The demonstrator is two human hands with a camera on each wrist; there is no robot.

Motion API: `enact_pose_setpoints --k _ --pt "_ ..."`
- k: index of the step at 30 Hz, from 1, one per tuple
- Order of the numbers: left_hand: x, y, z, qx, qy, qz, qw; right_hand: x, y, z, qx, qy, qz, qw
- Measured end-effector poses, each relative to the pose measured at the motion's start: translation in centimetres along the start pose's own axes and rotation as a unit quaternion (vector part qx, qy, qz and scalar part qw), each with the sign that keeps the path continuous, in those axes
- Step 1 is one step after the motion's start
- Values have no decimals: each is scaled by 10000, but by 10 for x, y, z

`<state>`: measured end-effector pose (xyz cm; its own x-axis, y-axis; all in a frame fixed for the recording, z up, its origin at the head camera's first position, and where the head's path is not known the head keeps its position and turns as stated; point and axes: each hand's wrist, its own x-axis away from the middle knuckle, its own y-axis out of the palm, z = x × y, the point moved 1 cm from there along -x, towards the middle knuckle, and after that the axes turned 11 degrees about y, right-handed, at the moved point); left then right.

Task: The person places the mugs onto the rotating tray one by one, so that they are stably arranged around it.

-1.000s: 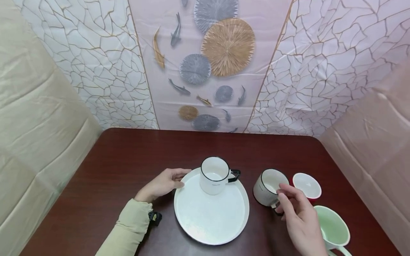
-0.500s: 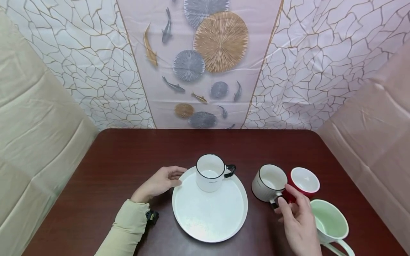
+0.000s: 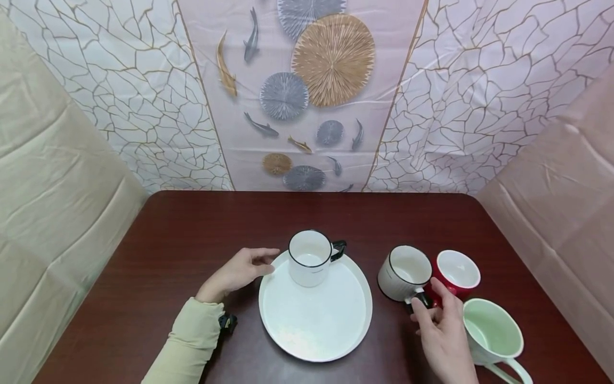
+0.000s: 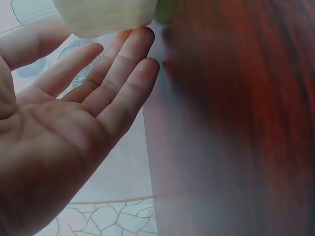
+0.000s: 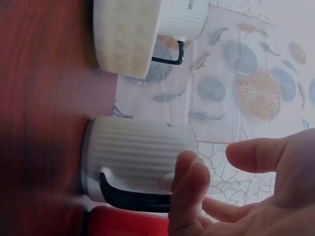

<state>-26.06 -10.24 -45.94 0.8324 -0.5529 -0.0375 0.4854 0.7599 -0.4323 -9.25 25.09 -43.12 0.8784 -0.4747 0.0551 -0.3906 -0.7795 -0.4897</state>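
A round white tray (image 3: 316,325) lies on the table, with a white black-rimmed mug (image 3: 309,261) standing near its far edge. My left hand (image 3: 237,274) touches the tray's left rim, its fingers extended and relaxed in the left wrist view. To the tray's right stands a second, ribbed white mug (image 3: 400,277), its black handle (image 5: 135,200) facing my right hand (image 3: 443,330). The right fingertips are right at that handle, while the thumb stays apart from them in the right wrist view. A red cup (image 3: 458,272) and a pale green mug (image 3: 494,330) sit just beyond that hand.
The dark reddish wood table (image 3: 192,224) ends at a wall hanging (image 3: 331,106) with fish and round leaf patterns. Padded cream panels (image 3: 62,176) rise on both sides. A black wrist device (image 3: 227,322) shows at the left sleeve (image 3: 192,336).
My right hand has moved from beside the ribbed mug's rim down to its black handle. The mug on the tray appears slightly farther left on it. My left hand stays at the rim.
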Motion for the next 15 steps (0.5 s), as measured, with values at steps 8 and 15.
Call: enact_pose_setpoints --k 8,15 --pt "1 -2 -1 -100 2 16 9999 -1 7 8 -218 436 -222 9986" --pt "2 -4 2 43 -80 -37 10000 -8 11 19 -970 548 -125 9937"
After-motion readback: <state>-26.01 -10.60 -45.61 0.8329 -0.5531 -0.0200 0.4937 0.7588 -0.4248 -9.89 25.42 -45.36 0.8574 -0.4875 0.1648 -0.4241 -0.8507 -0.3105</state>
